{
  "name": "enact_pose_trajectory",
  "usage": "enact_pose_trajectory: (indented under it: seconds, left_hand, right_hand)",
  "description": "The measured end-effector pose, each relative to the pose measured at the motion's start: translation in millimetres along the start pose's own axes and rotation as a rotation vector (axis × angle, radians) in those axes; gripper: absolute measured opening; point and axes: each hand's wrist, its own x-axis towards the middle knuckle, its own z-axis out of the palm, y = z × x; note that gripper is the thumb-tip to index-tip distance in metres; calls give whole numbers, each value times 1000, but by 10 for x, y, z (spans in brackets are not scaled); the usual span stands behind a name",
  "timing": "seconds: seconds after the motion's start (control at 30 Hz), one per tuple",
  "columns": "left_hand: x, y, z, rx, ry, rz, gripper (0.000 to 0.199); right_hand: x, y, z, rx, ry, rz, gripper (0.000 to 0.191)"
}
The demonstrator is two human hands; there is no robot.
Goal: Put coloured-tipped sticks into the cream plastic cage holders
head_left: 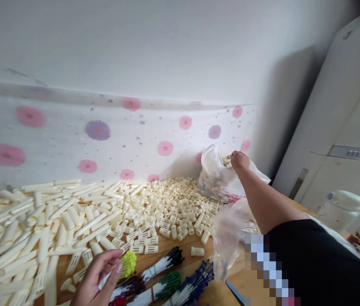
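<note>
My right hand (240,160) reaches out to the mouth of a white plastic bag (213,178) at the far right of the table. Its fingers are curled closed beside cream pieces (227,162) in the opening; what they grip is hidden. At the front, my left hand (99,276) has thumb and fingers bent but apart. Just behind its fingertips is a bundle of yellow-tipped white sticks (128,263). Similar bundles lie beside it, with black tips (174,256), green tips (171,281) and dark blue tips (201,274).
Cream slotted plastic cylinders (170,208) are heaped mid-table, and longer cream tubes (43,238) pile up at left. A clear bag (227,238) and a blue strip (234,292) lie at right. Behind are a flowered sheet (142,140), a white cabinet (329,110) and a plastic jar (342,208).
</note>
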Motion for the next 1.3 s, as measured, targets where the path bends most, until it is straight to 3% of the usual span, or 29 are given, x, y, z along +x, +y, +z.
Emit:
enact_pose_trajectory:
  seconds: [0.1,0.23,0.27,0.33,0.4,0.47,0.5,0.63,0.77,0.83,0.93,1.1,1.2,1.3]
  left_hand:
    - [-48,92,23,26,-8,41,46]
    - [-97,143,51,48,-47,117,34]
    - [-106,146,56,53,-60,131,32]
    - [-121,149,66,63,-74,163,29]
    - [-130,153,75,73,-81,205,27]
    - [-128,155,76,82,-81,243,25]
    - [-122,155,71,85,-82,259,24]
    - [-43,133,7,119,-66,294,19]
    - [91,83,-101,250,-42,200,16]
    - [139,58,-142,306,-49,178,14]
    - [158,40,-167,381,-85,177,11]
    - [102,65,-141,459,-143,207,12]
    - [69,82,-115,485,-153,210,12]
    - [88,110,-166,532,-133,185,14]
  right_hand:
    - [-34,-69,-68,-6,-53,-42,32]
    - [-252,-298,-352,35,73,-157,31]
    - [-374,-392,-416,70,120,-236,32]
    - [-714,-609,-481,216,197,-585,29]
    - [-1147,-832,-430,205,34,-786,19]
    - [-1589,-1021,-261,-21,-505,-1049,21]
    - [-1784,-1093,-143,-66,-619,-1090,24]
    - [-2261,-1244,366,-163,-731,-1043,35]
    - [-2326,-1301,604,-154,-744,-947,25]
    - [-2298,-1329,561,-82,-700,-896,21]
    - [-2315,-1325,325,104,-573,-804,16]
    - [-2765,-1043,-102,470,-375,-600,34]
    - [-3117,-764,-125,686,-277,-455,34]
    - [-3290,-543,-6,860,-220,-316,31]
